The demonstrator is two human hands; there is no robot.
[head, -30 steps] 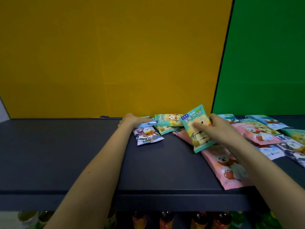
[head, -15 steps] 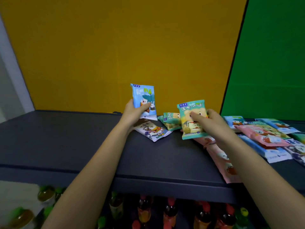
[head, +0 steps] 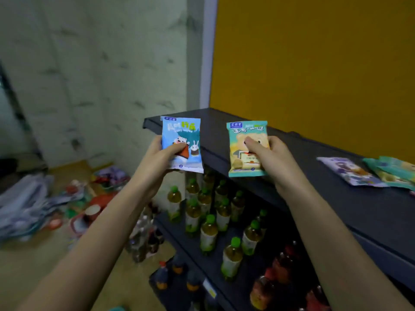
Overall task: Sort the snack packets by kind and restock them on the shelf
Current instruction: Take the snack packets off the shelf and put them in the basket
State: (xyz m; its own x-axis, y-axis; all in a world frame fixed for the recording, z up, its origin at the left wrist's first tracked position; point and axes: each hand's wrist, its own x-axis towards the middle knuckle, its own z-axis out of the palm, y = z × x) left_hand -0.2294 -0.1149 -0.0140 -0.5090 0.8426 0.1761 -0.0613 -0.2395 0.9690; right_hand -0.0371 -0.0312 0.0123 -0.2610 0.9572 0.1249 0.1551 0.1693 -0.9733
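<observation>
left hand (head: 157, 157) grip pinching blue packet (head: 183, 144), upright, past shelf (head: 350, 198) left end. right hand (head: 272, 158) grip pinching teal packet (head: 247, 149), upright above shelf edge. more packets (head: 368, 171) flat on shelf, far right.

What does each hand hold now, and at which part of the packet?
The left hand pinches the light blue snack packet at its lower left side. The right hand grips the teal-and-yellow snack packet at its right middle.
</observation>
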